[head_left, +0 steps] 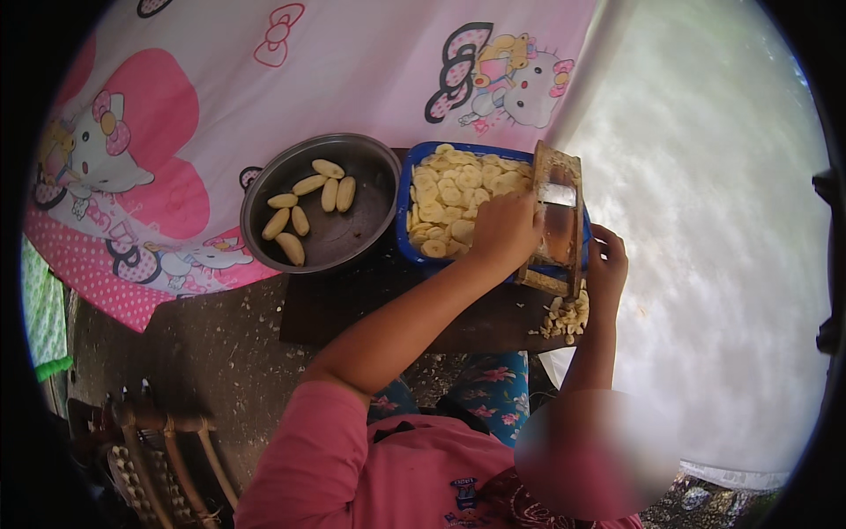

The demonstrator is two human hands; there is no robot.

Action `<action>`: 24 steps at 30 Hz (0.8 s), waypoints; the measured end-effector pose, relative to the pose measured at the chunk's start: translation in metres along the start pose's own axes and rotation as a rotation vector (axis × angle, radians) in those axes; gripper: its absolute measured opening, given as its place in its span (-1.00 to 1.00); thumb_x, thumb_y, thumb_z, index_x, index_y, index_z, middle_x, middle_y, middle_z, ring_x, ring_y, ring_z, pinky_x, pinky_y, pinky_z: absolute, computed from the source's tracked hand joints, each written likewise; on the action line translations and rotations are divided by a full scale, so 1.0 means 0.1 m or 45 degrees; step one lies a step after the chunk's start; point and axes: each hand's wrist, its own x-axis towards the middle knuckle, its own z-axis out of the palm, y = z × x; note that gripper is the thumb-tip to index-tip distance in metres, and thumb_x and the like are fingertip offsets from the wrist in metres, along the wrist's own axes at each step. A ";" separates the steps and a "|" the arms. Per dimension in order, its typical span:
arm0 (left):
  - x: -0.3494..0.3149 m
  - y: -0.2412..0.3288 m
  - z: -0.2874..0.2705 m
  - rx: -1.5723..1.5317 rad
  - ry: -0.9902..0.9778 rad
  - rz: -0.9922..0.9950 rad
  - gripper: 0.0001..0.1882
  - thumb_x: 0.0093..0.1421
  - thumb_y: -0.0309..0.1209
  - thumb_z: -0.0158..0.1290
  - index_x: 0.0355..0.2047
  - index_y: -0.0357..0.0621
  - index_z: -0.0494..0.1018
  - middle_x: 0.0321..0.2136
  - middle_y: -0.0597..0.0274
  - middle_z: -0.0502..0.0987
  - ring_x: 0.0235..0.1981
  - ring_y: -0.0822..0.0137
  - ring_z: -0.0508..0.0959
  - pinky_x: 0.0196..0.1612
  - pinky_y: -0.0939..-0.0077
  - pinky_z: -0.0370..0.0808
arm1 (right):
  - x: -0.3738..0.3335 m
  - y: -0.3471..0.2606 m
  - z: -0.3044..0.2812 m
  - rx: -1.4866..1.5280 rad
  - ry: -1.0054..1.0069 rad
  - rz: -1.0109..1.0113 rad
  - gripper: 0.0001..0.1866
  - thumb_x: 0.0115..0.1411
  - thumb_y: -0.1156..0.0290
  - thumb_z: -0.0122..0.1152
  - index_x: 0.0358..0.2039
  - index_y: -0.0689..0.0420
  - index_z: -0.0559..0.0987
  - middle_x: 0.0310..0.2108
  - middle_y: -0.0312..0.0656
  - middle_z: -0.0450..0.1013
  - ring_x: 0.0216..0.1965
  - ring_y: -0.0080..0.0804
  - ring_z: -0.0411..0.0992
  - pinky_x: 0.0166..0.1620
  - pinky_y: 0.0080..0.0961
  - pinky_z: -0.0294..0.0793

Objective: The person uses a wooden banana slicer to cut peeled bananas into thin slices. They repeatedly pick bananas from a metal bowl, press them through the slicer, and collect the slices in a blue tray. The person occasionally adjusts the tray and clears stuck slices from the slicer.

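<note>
A blue rectangular tub (404, 198) is filled with thin, round, pale yellow banana slices (454, 189). Across its right end lies a wooden slicer (546, 281) with a metal blade plate (557, 195) set in its frame. My left hand (509, 234) is closed above the slices, against the slicer's left side; its fingertips and anything in them are hidden. At the slicer's right edge, next to the tub's corner, my right hand (606, 264) has its fingers curled around the frame. To the left, a round dark metal pot (361, 234) holds several peeled bananas (330, 195).
Beneath the tub is a dark wooden board or low table (352, 309). Banana scraps (565, 317) are piled at its right edge. A pink printed cloth (352, 70) hangs behind, a pale sheet (705, 247) covers the right, and a wooden chair (167, 432) stands lower left.
</note>
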 end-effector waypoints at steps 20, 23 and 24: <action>0.11 -2.55 -0.88 0.798 -0.076 -0.489 -0.72 0.11 -0.41 0.08 -0.21 -0.33 0.57 -0.27 -0.27 0.58 -0.14 0.00 0.63 -0.08 0.19 0.57 | -0.07 -0.92 0.04 0.058 0.116 -0.054 -0.76 0.28 0.52 0.11 -0.06 0.26 0.58 -0.09 -0.23 0.53 -0.17 -0.52 0.50 -0.08 -0.57 0.46; 0.23 -2.54 -1.16 0.343 -0.203 -0.647 -0.74 0.09 -0.38 0.09 -0.28 -0.34 0.56 -0.40 -0.12 0.59 -0.30 0.13 0.65 -0.24 0.31 0.60 | -0.10 -1.11 0.03 0.139 0.064 -0.140 -0.79 0.28 0.53 0.10 -0.11 0.26 0.59 -0.13 -0.23 0.52 -0.18 -0.52 0.49 -0.09 -0.58 0.46; 0.32 -2.53 -1.35 0.045 -0.250 -0.799 -0.73 0.09 -0.37 0.09 -0.29 -0.34 0.56 -0.42 -0.07 0.59 -0.35 0.18 0.65 -0.30 0.36 0.60 | -0.11 -1.17 0.05 0.178 0.031 -0.121 -0.80 0.28 0.54 0.09 -0.12 0.26 0.60 -0.14 -0.23 0.52 -0.18 -0.52 0.49 -0.09 -0.58 0.46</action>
